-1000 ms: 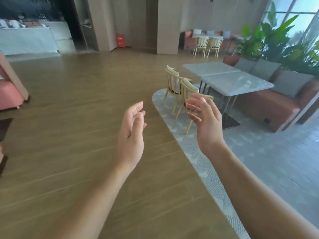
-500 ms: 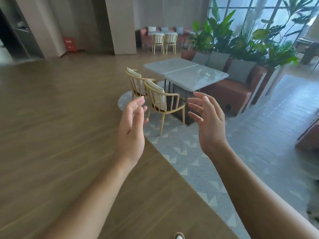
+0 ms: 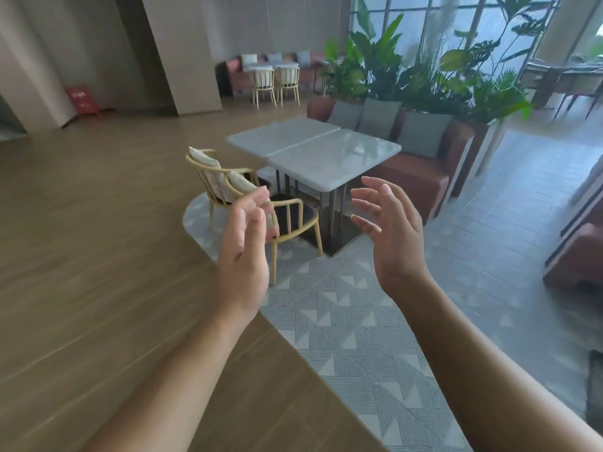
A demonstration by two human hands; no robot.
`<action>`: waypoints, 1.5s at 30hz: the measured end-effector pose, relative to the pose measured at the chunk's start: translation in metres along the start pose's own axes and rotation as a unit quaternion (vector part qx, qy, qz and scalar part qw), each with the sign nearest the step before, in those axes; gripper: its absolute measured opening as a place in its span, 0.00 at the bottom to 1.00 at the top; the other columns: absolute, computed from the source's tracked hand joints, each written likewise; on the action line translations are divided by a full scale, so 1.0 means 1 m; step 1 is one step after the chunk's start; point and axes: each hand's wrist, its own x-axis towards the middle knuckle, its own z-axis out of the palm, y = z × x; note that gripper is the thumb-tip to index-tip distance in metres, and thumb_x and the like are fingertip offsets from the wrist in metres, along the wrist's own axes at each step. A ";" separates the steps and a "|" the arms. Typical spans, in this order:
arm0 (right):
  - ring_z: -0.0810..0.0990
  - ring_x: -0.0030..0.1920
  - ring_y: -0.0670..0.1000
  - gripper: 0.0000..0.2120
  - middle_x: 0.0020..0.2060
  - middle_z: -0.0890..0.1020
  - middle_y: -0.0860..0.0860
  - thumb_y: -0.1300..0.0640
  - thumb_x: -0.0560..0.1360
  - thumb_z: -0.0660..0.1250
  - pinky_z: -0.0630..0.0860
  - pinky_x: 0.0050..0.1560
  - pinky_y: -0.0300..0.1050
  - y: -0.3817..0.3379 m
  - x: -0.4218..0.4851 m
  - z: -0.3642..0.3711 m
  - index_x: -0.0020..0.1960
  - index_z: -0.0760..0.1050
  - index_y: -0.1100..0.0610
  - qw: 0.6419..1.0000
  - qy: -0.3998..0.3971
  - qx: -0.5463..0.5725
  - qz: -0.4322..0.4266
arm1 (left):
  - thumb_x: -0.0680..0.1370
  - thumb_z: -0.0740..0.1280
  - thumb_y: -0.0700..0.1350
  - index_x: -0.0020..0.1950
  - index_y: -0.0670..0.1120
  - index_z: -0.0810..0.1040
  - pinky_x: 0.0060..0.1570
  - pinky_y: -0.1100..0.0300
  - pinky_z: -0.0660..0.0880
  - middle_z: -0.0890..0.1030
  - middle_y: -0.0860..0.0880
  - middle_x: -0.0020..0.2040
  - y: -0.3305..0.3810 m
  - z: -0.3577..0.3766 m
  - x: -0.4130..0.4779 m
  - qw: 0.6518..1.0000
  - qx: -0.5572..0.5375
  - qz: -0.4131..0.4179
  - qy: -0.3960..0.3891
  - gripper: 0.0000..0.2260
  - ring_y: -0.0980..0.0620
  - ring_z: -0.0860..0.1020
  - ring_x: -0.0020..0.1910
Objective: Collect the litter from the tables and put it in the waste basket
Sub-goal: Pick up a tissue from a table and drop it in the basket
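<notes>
Head view: palms face each other, raised in the air
Left hand: fingers relaxed, holds nothing
Right hand: fingers spread, holds nothing
Tables: beyond both hands, apart

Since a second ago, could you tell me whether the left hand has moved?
Yes, rightward. The left hand was in front of bare wooden floor, left of the near chair; now it overlaps that chair.
</notes>
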 end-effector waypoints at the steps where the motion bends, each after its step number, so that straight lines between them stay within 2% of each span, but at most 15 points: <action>1: 0.84 0.58 0.54 0.13 0.54 0.87 0.51 0.48 0.83 0.62 0.80 0.62 0.56 0.003 0.019 -0.007 0.58 0.84 0.47 1.000 -0.001 -0.002 -0.003 | 0.86 0.56 0.55 0.72 0.51 0.74 0.68 0.44 0.78 0.78 0.57 0.69 -0.009 0.012 0.014 1.000 -0.001 0.002 0.001 0.18 0.57 0.79 0.68; 4: 0.84 0.57 0.53 0.14 0.54 0.87 0.52 0.48 0.83 0.62 0.80 0.62 0.57 0.016 0.071 -0.024 0.60 0.83 0.50 1.000 0.007 -0.014 -0.001 | 0.85 0.56 0.58 0.73 0.49 0.74 0.68 0.46 0.78 0.77 0.52 0.72 -0.038 0.042 0.050 1.000 -0.007 -0.005 -0.008 0.22 0.55 0.77 0.71; 8: 0.84 0.60 0.55 0.14 0.55 0.87 0.52 0.48 0.84 0.61 0.80 0.63 0.58 0.042 0.129 -0.037 0.61 0.83 0.51 1.000 0.015 -0.024 0.009 | 0.84 0.56 0.60 0.75 0.46 0.73 0.66 0.51 0.79 0.77 0.50 0.73 -0.077 0.068 0.096 1.000 -0.004 -0.010 -0.019 0.25 0.54 0.77 0.71; 12: 0.84 0.59 0.55 0.13 0.54 0.87 0.51 0.49 0.85 0.60 0.80 0.64 0.59 0.070 0.189 -0.041 0.60 0.83 0.50 0.999 0.019 -0.031 0.011 | 0.85 0.57 0.61 0.74 0.47 0.74 0.68 0.45 0.78 0.78 0.49 0.72 -0.120 0.089 0.151 1.000 -0.006 -0.019 -0.019 0.25 0.51 0.78 0.71; 18: 0.84 0.58 0.53 0.13 0.55 0.87 0.51 0.47 0.82 0.62 0.80 0.61 0.55 0.117 0.294 -0.037 0.58 0.84 0.47 0.998 0.038 -0.051 -0.012 | 0.85 0.57 0.61 0.70 0.60 0.75 0.67 0.42 0.78 0.78 0.56 0.71 -0.194 0.118 0.253 0.999 -0.020 -0.016 -0.028 0.17 0.54 0.78 0.71; 25: 0.85 0.59 0.50 0.17 0.56 0.87 0.49 0.41 0.78 0.63 0.81 0.60 0.51 0.158 0.424 -0.028 0.60 0.83 0.47 0.992 0.085 -0.084 -0.046 | 0.82 0.57 0.63 0.68 0.58 0.75 0.69 0.47 0.78 0.78 0.52 0.71 -0.262 0.157 0.391 0.995 -0.043 -0.035 -0.079 0.18 0.57 0.78 0.70; 28: 0.84 0.60 0.51 0.17 0.56 0.87 0.49 0.43 0.79 0.64 0.81 0.60 0.51 0.170 0.470 -0.032 0.60 0.83 0.50 0.990 0.099 -0.089 -0.053 | 0.82 0.57 0.64 0.68 0.58 0.75 0.68 0.51 0.79 0.78 0.54 0.71 -0.286 0.180 0.438 0.994 -0.044 -0.037 -0.098 0.19 0.58 0.78 0.69; 31: 0.84 0.61 0.55 0.14 0.56 0.86 0.49 0.48 0.82 0.64 0.80 0.62 0.57 0.185 0.520 -0.047 0.61 0.83 0.52 0.988 0.115 -0.087 -0.061 | 0.82 0.57 0.64 0.68 0.58 0.75 0.68 0.49 0.79 0.78 0.54 0.71 -0.315 0.212 0.484 0.991 -0.049 -0.036 -0.115 0.19 0.57 0.78 0.69; 36: 0.84 0.60 0.51 0.15 0.57 0.87 0.48 0.47 0.82 0.63 0.80 0.62 0.56 0.221 0.605 -0.085 0.63 0.82 0.51 0.984 0.133 -0.105 -0.054 | 0.82 0.58 0.64 0.67 0.60 0.75 0.69 0.46 0.78 0.78 0.54 0.71 -0.370 0.277 0.551 0.990 -0.047 -0.042 -0.123 0.17 0.56 0.78 0.70; 41: 0.84 0.61 0.51 0.15 0.56 0.87 0.48 0.47 0.82 0.63 0.81 0.61 0.52 0.258 0.709 -0.133 0.62 0.83 0.51 0.985 0.130 -0.101 -0.044 | 0.85 0.57 0.60 0.67 0.60 0.75 0.67 0.52 0.79 0.79 0.57 0.70 -0.430 0.353 0.616 0.991 -0.046 -0.042 -0.116 0.14 0.58 0.78 0.70; 45: 0.84 0.61 0.51 0.15 0.57 0.86 0.49 0.47 0.82 0.62 0.81 0.62 0.53 0.275 0.797 -0.173 0.62 0.82 0.51 0.988 0.111 -0.108 -0.025 | 0.86 0.56 0.55 0.67 0.58 0.74 0.67 0.55 0.79 0.78 0.57 0.70 -0.467 0.418 0.670 0.993 -0.028 -0.054 -0.101 0.12 0.59 0.78 0.70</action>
